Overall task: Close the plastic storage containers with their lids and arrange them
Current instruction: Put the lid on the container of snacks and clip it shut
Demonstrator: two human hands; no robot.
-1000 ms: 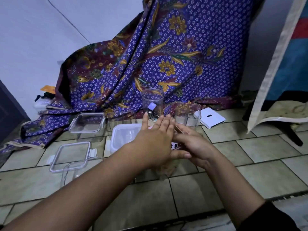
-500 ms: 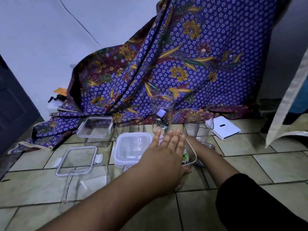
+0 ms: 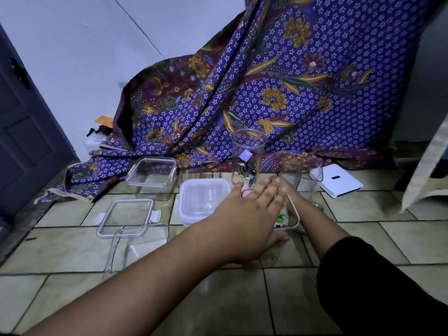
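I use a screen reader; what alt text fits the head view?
A person's left hand lies flat on a clear plastic lid over a container on a tiled floor, the right hand at its far edge, other clear containers around, a blue floral cloth behind.

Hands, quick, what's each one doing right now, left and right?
Left hand: open, fingers flat, pressing down on the lid of a clear container.
Right hand: mostly hidden behind the left; grip cannot be told.
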